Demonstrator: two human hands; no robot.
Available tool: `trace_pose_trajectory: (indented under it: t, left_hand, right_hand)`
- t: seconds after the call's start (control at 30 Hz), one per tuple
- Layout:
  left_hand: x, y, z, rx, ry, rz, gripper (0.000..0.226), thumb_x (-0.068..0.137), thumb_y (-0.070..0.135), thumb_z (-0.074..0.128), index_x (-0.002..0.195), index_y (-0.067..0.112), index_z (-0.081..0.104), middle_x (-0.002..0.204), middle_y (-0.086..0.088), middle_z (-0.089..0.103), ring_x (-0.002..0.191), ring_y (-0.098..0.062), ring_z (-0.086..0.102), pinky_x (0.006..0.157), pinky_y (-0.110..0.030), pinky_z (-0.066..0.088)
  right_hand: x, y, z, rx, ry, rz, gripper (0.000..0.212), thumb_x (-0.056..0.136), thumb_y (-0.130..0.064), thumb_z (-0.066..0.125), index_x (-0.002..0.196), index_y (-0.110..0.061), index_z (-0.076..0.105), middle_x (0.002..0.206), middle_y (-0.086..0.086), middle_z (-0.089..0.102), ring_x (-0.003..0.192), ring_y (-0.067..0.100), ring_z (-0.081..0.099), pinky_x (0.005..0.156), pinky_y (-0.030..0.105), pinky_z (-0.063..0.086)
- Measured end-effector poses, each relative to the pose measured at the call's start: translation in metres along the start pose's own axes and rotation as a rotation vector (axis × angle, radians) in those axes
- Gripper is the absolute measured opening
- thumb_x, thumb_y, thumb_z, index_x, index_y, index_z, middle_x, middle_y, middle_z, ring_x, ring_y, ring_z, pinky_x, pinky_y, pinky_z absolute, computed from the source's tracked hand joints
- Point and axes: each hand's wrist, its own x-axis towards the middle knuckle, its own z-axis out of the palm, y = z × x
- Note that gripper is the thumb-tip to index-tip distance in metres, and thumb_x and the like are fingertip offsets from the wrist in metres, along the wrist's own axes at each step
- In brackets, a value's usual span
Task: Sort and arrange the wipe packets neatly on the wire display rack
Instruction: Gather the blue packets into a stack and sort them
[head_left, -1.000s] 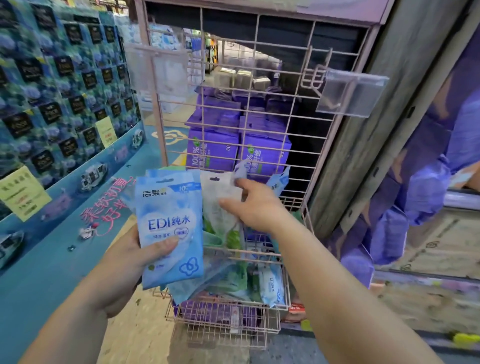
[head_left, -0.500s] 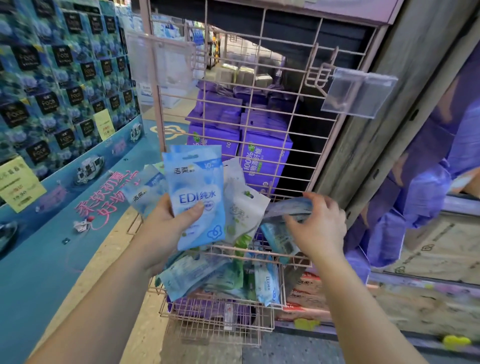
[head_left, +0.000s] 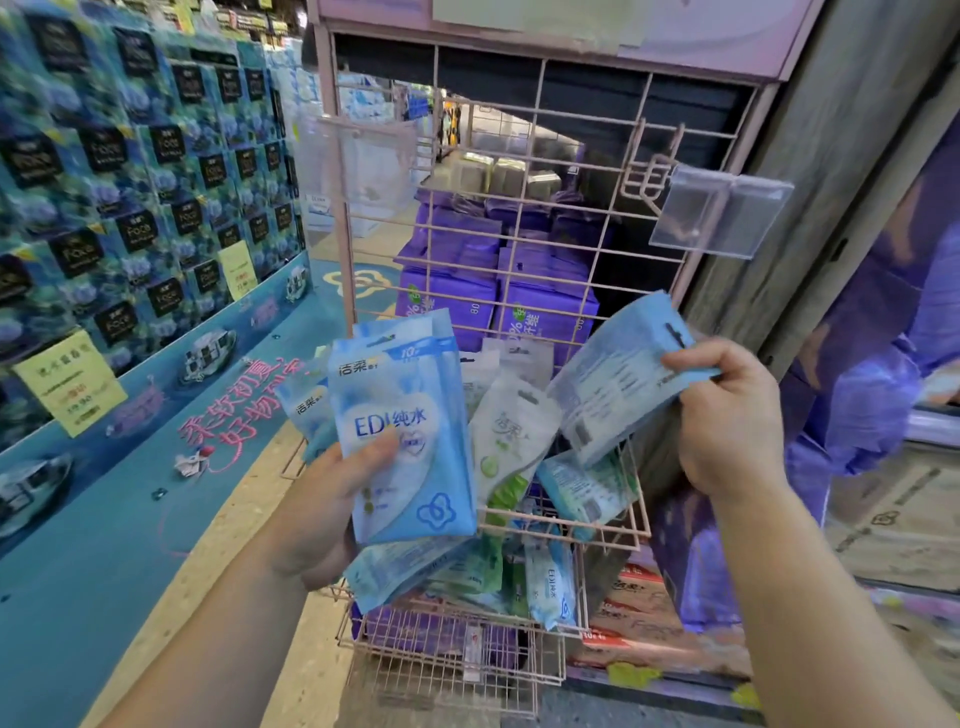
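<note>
Before pink rack (head_left: 566, 249), glossy blue wipe packets (head_left: 402, 431)

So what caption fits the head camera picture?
Left hand holds blue wipe packets; right hand lifts another packet.

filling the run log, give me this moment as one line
left hand: holds blue packets | right hand: pinches one blue packet, back side showing | wire rack: loose packets in basket
</note>
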Motion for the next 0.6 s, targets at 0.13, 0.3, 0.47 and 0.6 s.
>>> trace_pose_trajectory:
  t: [0.13,0.3,0.47,0.6]
  left_hand:
    - [-0.002,0.004,0.01,-0.011,-0.114,-0.062,0.069,0.024,0.036,0.097,0.083,0.006,0.079,0.089,-0.014,0.077,0.077,-0.025,0.074,0.062,-0.034,0.06]
    - [-0.004,-0.003,0.029,-0.023,-0.223,-0.128,0.063,0.029,0.029,0.097,0.085,0.006,0.078,0.089,-0.014,0.077,0.078,-0.024,0.074,0.063,-0.032,0.059]
    - [-0.002,-0.011,0.031,-0.071,-0.266,-0.143,0.06,0.028,0.028,0.097,0.082,0.01,0.079,0.086,-0.011,0.077,0.077,-0.022,0.075,0.063,-0.031,0.059]
    - [0.008,-0.015,0.039,-0.164,-0.371,-0.189,0.057,0.037,0.032,0.095,0.086,0.007,0.079,0.088,-0.009,0.078,0.083,-0.021,0.074,0.074,-0.035,0.059]
  right_hand:
    - [0.004,-0.013,0.01,0.037,-0.182,0.191,0.061,0.084,0.021,0.039,0.047,-0.023,0.061,0.058,-0.007,0.068,0.054,0.01,0.065,0.046,0.019,0.048]
    - [-0.002,-0.019,0.033,-0.057,-0.247,0.213,0.052,0.08,0.018,0.039,0.052,-0.019,0.061,0.069,-0.005,0.071,0.068,0.016,0.066,0.054,0.021,0.048]
    - [-0.016,-0.014,0.053,-0.144,-0.263,0.198,0.051,0.078,0.014,0.042,0.058,-0.026,0.068,0.078,0.0,0.068,0.071,0.021,0.058,0.065,0.036,0.046]
    - [-0.038,-0.015,0.081,0.102,-0.389,0.317,0.014,0.089,-0.008,0.054,0.088,-0.018,0.065,0.088,0.012,0.07,0.074,0.024,0.066,0.065,0.031,0.056]
